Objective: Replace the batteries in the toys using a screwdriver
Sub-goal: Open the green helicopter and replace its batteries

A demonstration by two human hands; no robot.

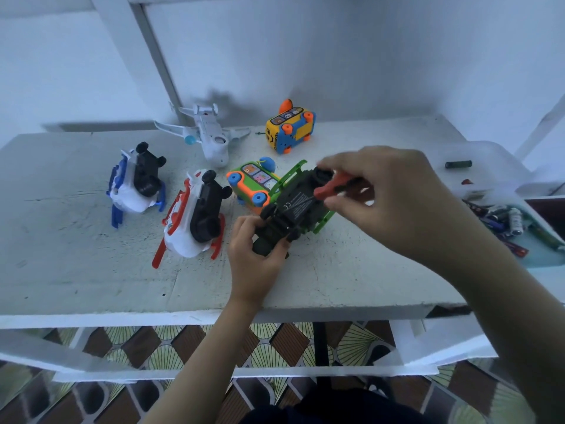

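A green toy car (pixel 298 206) lies upside down on the white table (pixel 91 270), its black underside facing up. My left hand (pixel 255 254) grips its near end around the wheels. My right hand (pixel 379 197) holds a red-and-black screwdriver (pixel 334 186) by the handle, its tip resting on the car's black underside. The shaft of the tool is blurred.
Other toys lie on their sides: a blue-and-white one (pixel 134 183), a red-and-white one (pixel 195 217), a white plane (pixel 208 134), a yellow bus (pixel 290 128), a green-and-orange bus (pixel 253 185). A loose battery (pixel 458 164) and a tray of batteries (pixel 507 223) sit right.
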